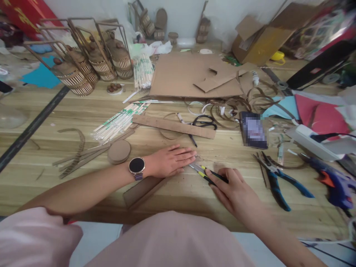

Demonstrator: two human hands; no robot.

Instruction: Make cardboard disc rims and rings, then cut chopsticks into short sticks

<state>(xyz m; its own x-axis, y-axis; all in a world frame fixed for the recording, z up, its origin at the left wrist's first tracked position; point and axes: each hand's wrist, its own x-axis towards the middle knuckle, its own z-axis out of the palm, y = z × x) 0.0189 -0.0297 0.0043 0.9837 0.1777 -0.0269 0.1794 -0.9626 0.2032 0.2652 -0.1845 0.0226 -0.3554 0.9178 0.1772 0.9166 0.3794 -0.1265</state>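
Arrangement near the front edge of a wooden table (pixel 30 167)

We see one black-and-yellow tool (pixel 205 177), its metal tip beside the left fingertips, grasped by the fingers of the right hand (pixel 232 191). The left hand (pixel 171 162) lies flat, fingers extended, partly covering one cardboard piece (pixel 141 192). Beyond, one cardboard strip (pixel 172 126) partly hides one pair of scissors (pixel 205 118). Around these we count one cardboard disc (pixel 119 150), two stick bundles (pixel 119 122), one phone (pixel 253 129), one pair of pliers (pixel 276 187) and one glue gun (pixel 335 183).

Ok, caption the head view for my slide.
Left hand flat over a brown cardboard strip; right hand holding a black-and-yellow metal-tipped tool.
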